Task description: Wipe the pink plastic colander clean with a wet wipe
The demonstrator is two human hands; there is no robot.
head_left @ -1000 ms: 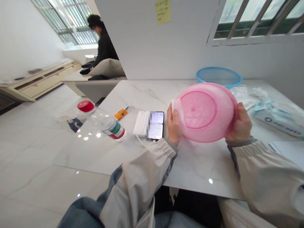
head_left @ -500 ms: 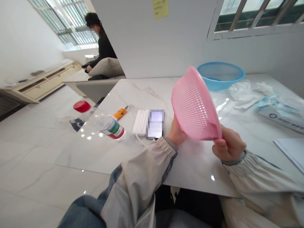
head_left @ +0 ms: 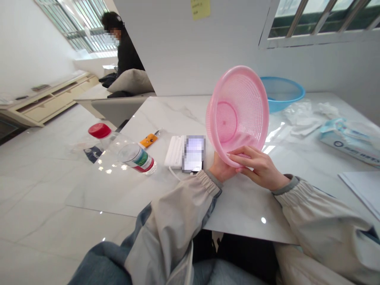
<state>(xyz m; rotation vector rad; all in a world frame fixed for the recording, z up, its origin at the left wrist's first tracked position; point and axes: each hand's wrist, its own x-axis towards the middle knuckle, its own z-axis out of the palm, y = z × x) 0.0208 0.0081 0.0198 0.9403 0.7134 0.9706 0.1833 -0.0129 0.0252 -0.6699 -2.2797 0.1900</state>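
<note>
The left hand (head_left: 221, 168) and right hand (head_left: 258, 163) meet at the lower rim of a pink plastic colander (head_left: 237, 101), gripping it from both sides so it stands tilted above the marble table (head_left: 243, 202), its inside facing the head camera. A blue plastic basin (head_left: 282, 93) sits beyond it, out of the hands' reach

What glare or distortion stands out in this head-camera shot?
Head view: window light glares on the table right of the pink basket; wide-lens distortion slants the wall; the phone is pixelated out.
</note>
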